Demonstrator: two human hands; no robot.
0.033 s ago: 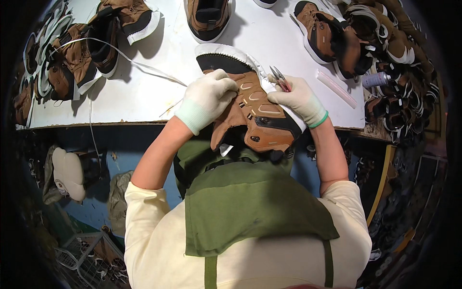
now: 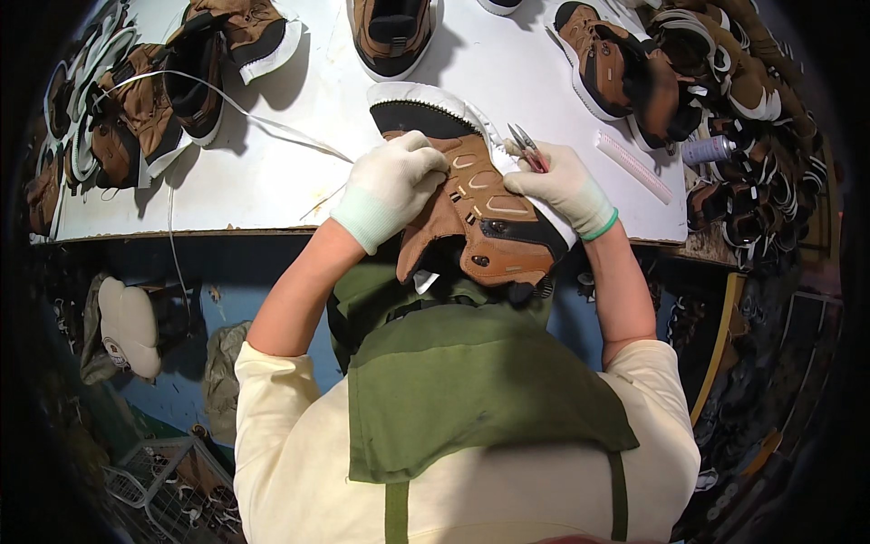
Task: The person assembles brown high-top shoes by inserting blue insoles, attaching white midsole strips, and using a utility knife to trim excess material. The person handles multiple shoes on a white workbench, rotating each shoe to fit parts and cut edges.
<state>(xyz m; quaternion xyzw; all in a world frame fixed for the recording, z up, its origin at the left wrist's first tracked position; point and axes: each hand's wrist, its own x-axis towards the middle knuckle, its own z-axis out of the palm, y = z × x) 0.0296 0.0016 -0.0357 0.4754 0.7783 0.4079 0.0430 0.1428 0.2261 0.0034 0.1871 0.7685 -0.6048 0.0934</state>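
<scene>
A brown and black shoe upper (image 2: 494, 195) with a white strip stitched along its rim lies tilted over the table's front edge, toe end away from me. My left hand (image 2: 394, 181), in a pale knit glove, is closed on its left side, fingers curled at the lacing opening. My right hand (image 2: 562, 186), gloved the same way, grips the white-edged right side with the thumb on top. A pair of small thread snips (image 2: 528, 150) with red handles is also held in the right hand, blades pointing away. Some fingertips are hidden behind the upper.
On the white table (image 2: 290, 195) stand brown uppers (image 2: 136, 127) at left, a shoe (image 2: 391, 36) at the far middle and more shoes (image 2: 603, 68) at right. A white strip (image 2: 263, 122) trails leftward. A pink-white stick (image 2: 634, 168) and a spray can (image 2: 709, 150) lie at right.
</scene>
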